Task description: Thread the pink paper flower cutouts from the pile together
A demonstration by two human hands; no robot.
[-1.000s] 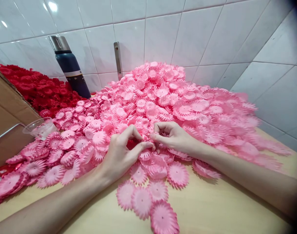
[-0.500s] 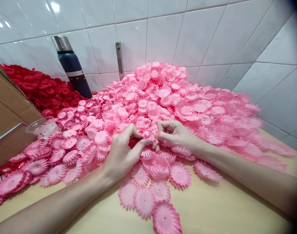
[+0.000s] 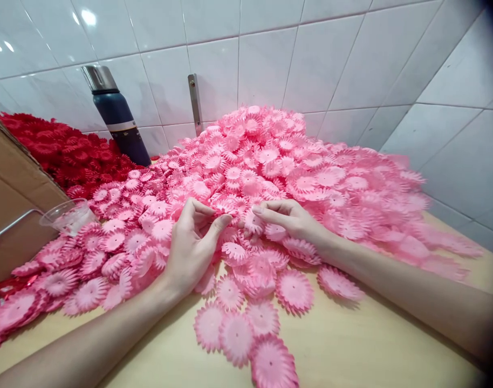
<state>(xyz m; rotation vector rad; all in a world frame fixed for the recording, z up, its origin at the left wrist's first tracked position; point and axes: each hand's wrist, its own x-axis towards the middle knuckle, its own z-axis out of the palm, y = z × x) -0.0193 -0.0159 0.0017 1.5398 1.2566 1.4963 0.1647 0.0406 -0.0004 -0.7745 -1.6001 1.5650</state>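
Observation:
Thumb and fingers of my left hand (image 3: 192, 242) are pinched together at the edge of a pink scalloped flower disc (image 3: 226, 205), partly lost against the pile behind. My right hand (image 3: 293, 218) pinches too, with another pink flower disc (image 3: 253, 222) at its fingertips. A small gap lies between the two hands. Around and beneath them spreads a large heap of pink flower discs (image 3: 266, 156), many with a small hole in the centre. Several loose discs (image 3: 236, 337) lie on the pale tabletop (image 3: 351, 345) in front of the hands.
A dark blue bottle (image 3: 121, 121) with a steel cap stands at the back left beside a pile of red flower pieces (image 3: 68, 151). A cardboard box (image 3: 20, 205) and a clear plastic cup (image 3: 70, 218) are on the left. White tiled walls (image 3: 323, 59) close off the back and right.
My hands were together at the fingertips and have moved apart, the left one going left. The view has shifted slightly.

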